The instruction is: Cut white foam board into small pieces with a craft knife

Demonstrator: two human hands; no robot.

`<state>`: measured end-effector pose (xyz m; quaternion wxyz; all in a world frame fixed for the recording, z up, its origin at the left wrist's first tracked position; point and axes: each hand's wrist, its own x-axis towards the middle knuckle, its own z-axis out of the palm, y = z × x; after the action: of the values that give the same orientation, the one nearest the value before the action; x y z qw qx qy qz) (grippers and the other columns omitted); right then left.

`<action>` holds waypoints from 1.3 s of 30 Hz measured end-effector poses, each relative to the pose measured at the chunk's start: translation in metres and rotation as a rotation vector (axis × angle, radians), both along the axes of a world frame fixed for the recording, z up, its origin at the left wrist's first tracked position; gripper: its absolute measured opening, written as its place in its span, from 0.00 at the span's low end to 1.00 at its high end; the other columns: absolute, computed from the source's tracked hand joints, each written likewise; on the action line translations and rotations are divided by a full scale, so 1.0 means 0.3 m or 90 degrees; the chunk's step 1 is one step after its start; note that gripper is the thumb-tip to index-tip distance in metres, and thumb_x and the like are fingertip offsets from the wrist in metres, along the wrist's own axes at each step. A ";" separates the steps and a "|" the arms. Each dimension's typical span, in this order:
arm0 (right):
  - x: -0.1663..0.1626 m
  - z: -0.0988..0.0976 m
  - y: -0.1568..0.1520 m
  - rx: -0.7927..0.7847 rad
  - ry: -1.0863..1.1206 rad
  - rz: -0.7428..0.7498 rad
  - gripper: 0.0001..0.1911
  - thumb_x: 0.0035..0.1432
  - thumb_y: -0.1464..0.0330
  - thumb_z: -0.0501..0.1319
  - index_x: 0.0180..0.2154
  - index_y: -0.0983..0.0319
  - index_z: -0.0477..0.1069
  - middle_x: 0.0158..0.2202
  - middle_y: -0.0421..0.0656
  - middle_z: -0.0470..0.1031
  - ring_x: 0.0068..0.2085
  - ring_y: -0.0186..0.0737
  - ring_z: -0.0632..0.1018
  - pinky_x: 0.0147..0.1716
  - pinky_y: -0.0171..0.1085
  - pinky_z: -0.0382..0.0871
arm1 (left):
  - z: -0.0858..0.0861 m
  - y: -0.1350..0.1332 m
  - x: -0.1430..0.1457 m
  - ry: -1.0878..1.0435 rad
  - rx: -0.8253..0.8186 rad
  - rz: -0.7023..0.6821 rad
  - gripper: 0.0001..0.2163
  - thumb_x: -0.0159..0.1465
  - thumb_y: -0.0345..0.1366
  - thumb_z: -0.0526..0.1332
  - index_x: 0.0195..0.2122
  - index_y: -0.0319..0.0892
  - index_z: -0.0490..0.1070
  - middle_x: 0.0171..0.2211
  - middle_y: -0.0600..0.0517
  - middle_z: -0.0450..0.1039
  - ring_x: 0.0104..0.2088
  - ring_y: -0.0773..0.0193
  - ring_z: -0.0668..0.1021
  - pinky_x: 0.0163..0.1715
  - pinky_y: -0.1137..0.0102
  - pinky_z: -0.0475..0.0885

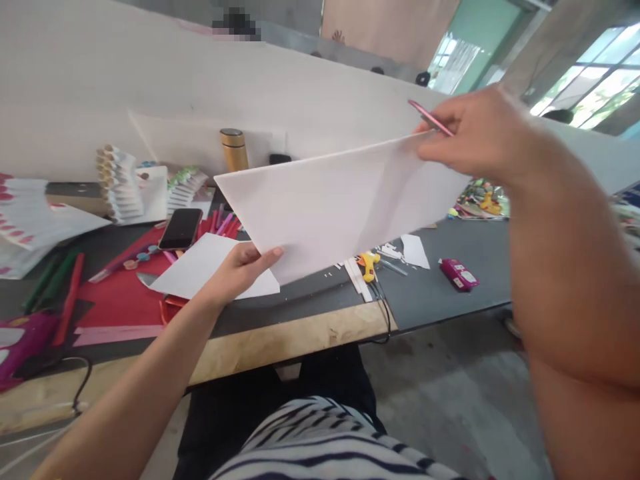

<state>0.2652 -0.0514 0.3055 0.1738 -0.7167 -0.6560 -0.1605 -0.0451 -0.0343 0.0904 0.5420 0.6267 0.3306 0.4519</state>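
Note:
A large white foam board (340, 200) hangs tilted over the table between my two hands. My left hand (245, 267) is closed on its lower left corner, thumb on the near face. My right hand (475, 130) pinches the board's upper edge toward the right. A slim pink pen-like tool (430, 118) is also tucked in the right fingers; its exact kind is hard to make out. Under my left hand lies a smaller white sheet (200, 267) on red paper (117, 287). Below the board's lower edge rests a yellow glue gun (369, 265).
A black phone (181, 229), a gold thermos (234, 149) and folded paper pieces (120, 187) stand at the back left. White strips (357, 279) lie near the glue gun's cord. On the right are a magenta box-like item (459, 275) and a small white piece (415, 251). A tall white panel (165, 80) rises behind.

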 end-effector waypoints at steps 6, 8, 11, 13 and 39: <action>-0.102 -0.332 0.188 0.011 0.017 0.097 0.10 0.63 0.71 0.57 0.31 0.65 0.76 0.27 0.45 0.74 0.30 0.40 0.71 0.31 0.38 0.57 | -0.097 0.019 -0.049 -0.148 -0.302 0.093 0.19 0.47 0.44 0.76 0.37 0.38 0.81 0.31 0.45 0.83 0.30 0.50 0.84 0.29 0.63 0.80; -0.138 -0.497 0.183 -0.049 0.050 0.113 0.10 0.63 0.70 0.57 0.31 0.62 0.74 0.26 0.44 0.74 0.28 0.41 0.72 0.29 0.38 0.55 | -0.118 0.017 -0.074 -0.139 -0.366 0.124 0.20 0.45 0.41 0.76 0.38 0.37 0.80 0.28 0.45 0.82 0.27 0.50 0.83 0.27 0.64 0.79; -0.186 -0.700 0.121 -0.112 0.107 0.112 0.10 0.65 0.69 0.55 0.35 0.61 0.74 0.28 0.46 0.76 0.30 0.43 0.74 0.30 0.38 0.55 | -0.150 0.006 -0.099 -0.100 -0.390 0.154 0.21 0.48 0.41 0.75 0.42 0.38 0.80 0.28 0.47 0.82 0.24 0.52 0.83 0.24 0.66 0.77; -0.207 -0.779 0.071 -0.123 0.138 0.110 0.10 0.65 0.69 0.54 0.35 0.61 0.73 0.29 0.46 0.77 0.30 0.43 0.74 0.30 0.38 0.55 | -0.171 0.003 -0.106 -0.094 -0.401 0.171 0.21 0.49 0.41 0.74 0.44 0.38 0.79 0.29 0.48 0.82 0.25 0.53 0.83 0.24 0.67 0.77; -0.230 -0.951 0.067 -0.275 0.198 0.250 0.23 0.68 0.69 0.52 0.61 0.62 0.70 0.44 0.50 0.81 0.43 0.48 0.80 0.40 0.39 0.68 | -0.101 0.144 0.002 -0.174 -0.273 0.141 0.22 0.59 0.54 0.67 0.47 0.43 0.76 0.37 0.47 0.81 0.42 0.47 0.82 0.38 0.61 0.79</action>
<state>0.1963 -0.0314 0.0201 0.1432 -0.6126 -0.7663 0.1304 -0.0444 0.0089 0.0601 0.6489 0.3911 0.4091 0.5086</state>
